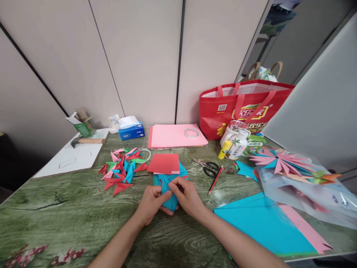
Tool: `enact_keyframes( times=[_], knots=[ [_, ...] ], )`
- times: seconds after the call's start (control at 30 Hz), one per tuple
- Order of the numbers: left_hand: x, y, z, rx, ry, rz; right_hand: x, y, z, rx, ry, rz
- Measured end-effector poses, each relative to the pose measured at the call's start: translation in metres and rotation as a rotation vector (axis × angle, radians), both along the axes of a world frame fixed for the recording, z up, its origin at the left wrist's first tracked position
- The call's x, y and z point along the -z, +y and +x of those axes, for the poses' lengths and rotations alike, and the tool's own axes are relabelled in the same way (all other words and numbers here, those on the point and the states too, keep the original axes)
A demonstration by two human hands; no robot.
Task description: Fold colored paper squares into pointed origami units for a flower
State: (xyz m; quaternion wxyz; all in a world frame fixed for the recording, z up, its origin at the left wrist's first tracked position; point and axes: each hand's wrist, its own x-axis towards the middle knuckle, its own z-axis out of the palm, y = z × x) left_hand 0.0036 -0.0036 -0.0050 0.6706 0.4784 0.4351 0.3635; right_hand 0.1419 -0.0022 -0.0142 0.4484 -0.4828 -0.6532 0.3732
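Note:
A partly folded piece of blue paper (169,203) is held between both hands above the table's near middle. My left hand (153,201) grips it from the left, thumb on top and fingers beneath. On the upper right edge of the same paper, my right hand (186,191) pinches with thumb and forefinger. Just beyond the hands lies a stack of square coloured paper, with a red sheet (164,163) on top and blue sheets (182,170) poking out. To the left is a pile of folded paper pieces (122,169) in red, blue, pink and green.
Scissors (208,167) and a red pencil (215,181) lie right of the stack. Pink paper (173,136), a tissue box (131,131) and a red bag (223,108) stand behind. A hammer (87,140) rests on a white board (69,160). Large blue sheets (259,227) lie near right.

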Motion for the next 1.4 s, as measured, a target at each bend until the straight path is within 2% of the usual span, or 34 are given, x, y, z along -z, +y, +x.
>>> enact_keyframes(
  times=[0.13, 0.27, 0.4, 0.57, 0.77, 0.87, 1.03, 1.1, 1.3, 1.4],
  knots=[
    [0.001, -0.001, 0.000, 0.020, -0.035, -0.012, 0.000, -0.002, 0.000, 0.007, 0.031, 0.056],
    [0.000, -0.003, 0.000, 0.049, -0.005, 0.002, 0.000, 0.002, 0.001, -0.006, 0.011, 0.035],
    [0.001, -0.006, 0.005, 0.136, 0.043, 0.012, 0.003, 0.004, -0.001, 0.063, -0.093, 0.102],
    [-0.002, -0.010, 0.012, 0.152, 0.007, 0.001, 0.007, 0.001, -0.001, 0.126, -0.172, 0.198],
    [-0.001, -0.012, 0.012, 0.192, -0.035, -0.001, 0.007, -0.001, 0.000, 0.118, -0.140, 0.189],
    [0.001, -0.011, 0.011, 0.123, -0.018, 0.005, 0.005, 0.003, 0.001, 0.127, -0.053, 0.135],
    [0.002, -0.005, 0.006, -0.122, -0.014, 0.043, 0.003, 0.008, 0.001, 0.070, -0.041, 0.117],
    [0.001, -0.003, 0.005, -0.181, -0.022, 0.053, 0.003, 0.008, 0.002, 0.033, -0.023, 0.109],
    [-0.003, 0.001, 0.000, -0.115, 0.044, 0.091, 0.000, 0.011, 0.009, -0.033, -0.045, 0.139],
    [-0.003, 0.004, -0.005, -0.144, 0.060, 0.122, 0.002, 0.015, 0.012, -0.061, -0.026, 0.122]
  ],
)
